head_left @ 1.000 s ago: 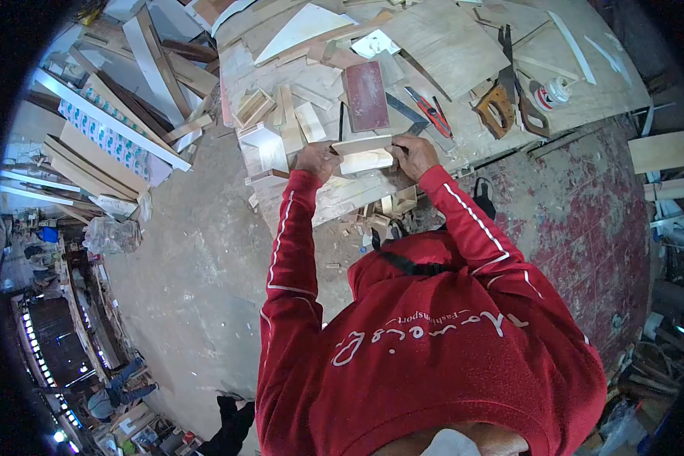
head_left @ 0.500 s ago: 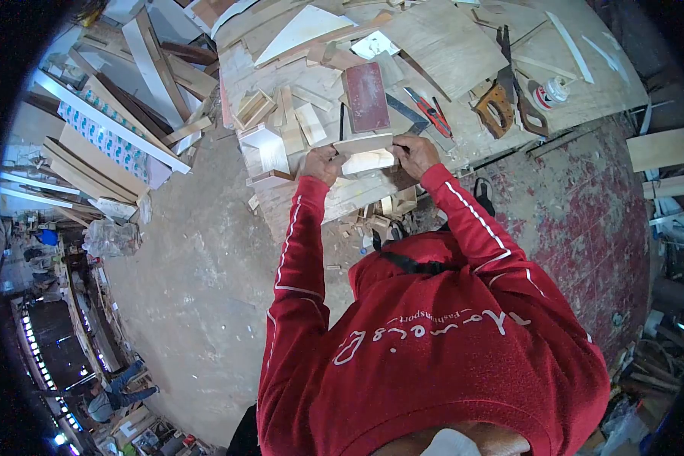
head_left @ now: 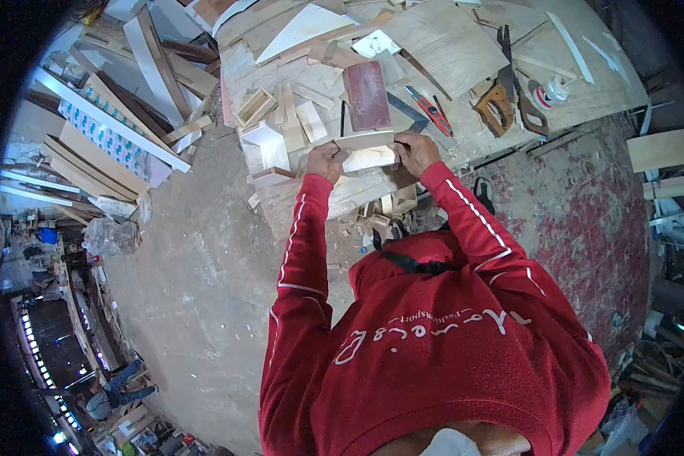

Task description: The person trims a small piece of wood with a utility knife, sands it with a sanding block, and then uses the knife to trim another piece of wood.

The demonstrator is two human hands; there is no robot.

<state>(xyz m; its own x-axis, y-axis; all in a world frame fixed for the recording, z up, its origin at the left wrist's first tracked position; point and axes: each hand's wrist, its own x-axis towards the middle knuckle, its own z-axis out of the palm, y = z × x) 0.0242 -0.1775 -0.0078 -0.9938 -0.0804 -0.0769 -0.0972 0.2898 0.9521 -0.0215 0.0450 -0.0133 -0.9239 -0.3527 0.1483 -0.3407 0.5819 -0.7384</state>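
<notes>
Left hand (head_left: 326, 161) and right hand (head_left: 416, 152) each close their fingers on an end of the small wooden piece (head_left: 366, 152) above the cluttered workbench (head_left: 463, 53)

Pale wood piece (head_left: 367, 159), red sleeves (head_left: 463, 216)

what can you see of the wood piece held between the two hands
The wood piece is a pale, flat assembly of plain unfinished boards, with a thin strip along its far edge and a lighter panel below it. It lies roughly level at the near edge of the cluttered workbench. The left hand grips its left end and the right hand its right end.
</notes>
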